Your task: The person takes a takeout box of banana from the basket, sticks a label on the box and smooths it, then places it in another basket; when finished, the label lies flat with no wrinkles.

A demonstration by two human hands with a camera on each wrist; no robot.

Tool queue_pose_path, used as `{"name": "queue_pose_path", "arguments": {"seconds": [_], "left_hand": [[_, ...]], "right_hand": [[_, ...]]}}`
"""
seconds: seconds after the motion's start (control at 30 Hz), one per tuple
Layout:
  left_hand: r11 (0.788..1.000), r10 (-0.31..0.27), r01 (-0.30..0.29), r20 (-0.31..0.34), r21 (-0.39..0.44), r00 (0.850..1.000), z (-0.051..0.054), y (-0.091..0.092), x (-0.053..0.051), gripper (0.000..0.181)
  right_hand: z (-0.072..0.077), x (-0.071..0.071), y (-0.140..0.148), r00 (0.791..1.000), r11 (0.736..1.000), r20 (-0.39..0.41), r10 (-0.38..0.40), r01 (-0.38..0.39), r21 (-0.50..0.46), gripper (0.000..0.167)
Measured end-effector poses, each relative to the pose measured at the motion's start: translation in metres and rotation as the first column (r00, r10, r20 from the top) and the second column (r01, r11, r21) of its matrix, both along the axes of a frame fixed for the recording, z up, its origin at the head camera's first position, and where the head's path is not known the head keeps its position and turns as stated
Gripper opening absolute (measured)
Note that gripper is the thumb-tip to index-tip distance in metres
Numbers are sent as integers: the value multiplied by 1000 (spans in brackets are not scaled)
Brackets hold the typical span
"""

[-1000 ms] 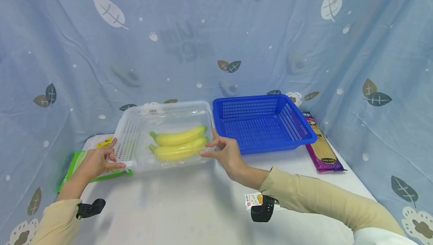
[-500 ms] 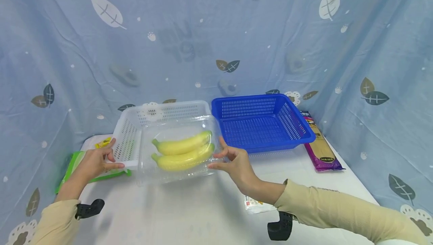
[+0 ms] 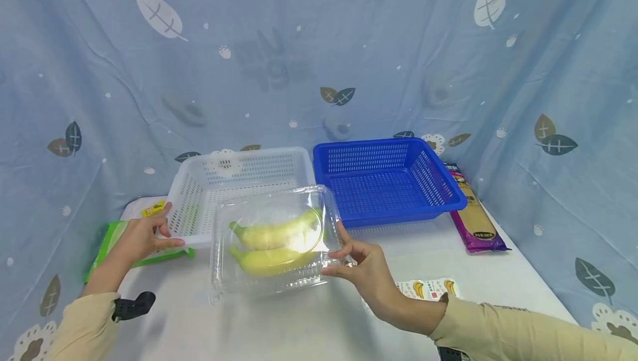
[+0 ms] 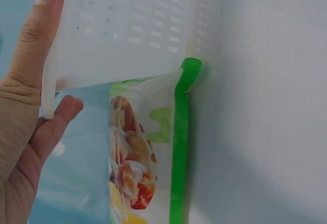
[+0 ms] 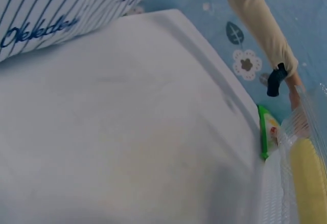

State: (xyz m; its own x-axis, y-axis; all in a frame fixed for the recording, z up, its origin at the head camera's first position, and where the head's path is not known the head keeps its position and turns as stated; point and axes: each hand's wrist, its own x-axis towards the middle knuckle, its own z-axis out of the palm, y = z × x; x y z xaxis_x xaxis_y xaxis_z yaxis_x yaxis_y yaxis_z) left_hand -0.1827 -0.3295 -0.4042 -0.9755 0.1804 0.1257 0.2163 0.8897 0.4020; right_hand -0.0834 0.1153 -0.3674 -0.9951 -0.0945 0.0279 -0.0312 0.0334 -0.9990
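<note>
A clear plastic box [image 3: 224, 272] holds two yellow bananas [image 3: 274, 236], seen through its lid. My right hand [image 3: 371, 278] pinches the box's right edge between thumb and fingers, holding it tilted over the front of the white basket [image 3: 254, 156]. At that basket's left front corner, my left hand [image 3: 137, 242] grips the rim; the left wrist view shows the thumb [image 4: 36, 45] on one side of the rim and a fingertip [image 4: 69, 109] beyond it. In the right wrist view one banana [image 5: 309, 183] shows inside the box.
A blue basket [image 3: 384, 220] stands right of the white one, with a purple noodle packet [image 3: 476, 220] beside it. Banana labels [image 3: 428, 289] lie near my right forearm. At left are a green-edged packet [image 3: 164, 258] and a small yellow item [image 3: 153, 209].
My right hand has drawn the box with the bananas out of the white basket, toward me and slightly right. The left hand has stayed on the basket rim.
</note>
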Motion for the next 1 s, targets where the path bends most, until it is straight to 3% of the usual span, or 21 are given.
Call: {"name": "queue_pose_path", "arguments": {"seconds": [0.17,0.63,0.8,1.0], "left_hand": [[1000,-6,6,-23,1,1000,-2,-1,1,45],[1000,20,-20,2,15,1000,-2,0,1,44],[999,22,-22,19,27,1000,-4,0,1,43],[1000,-1,1,-13,20,1000,-2,1,0,44]], "right_hand": [[-4,10,5,1000,999,5,19,-19,35,21],[-29,23,11,994,993,17,108,-109,56,26],[-49,28,9,994,990,29,107,-109,91,26],[-78,35,3,996,989,-14,91,-88,115,25]]}}
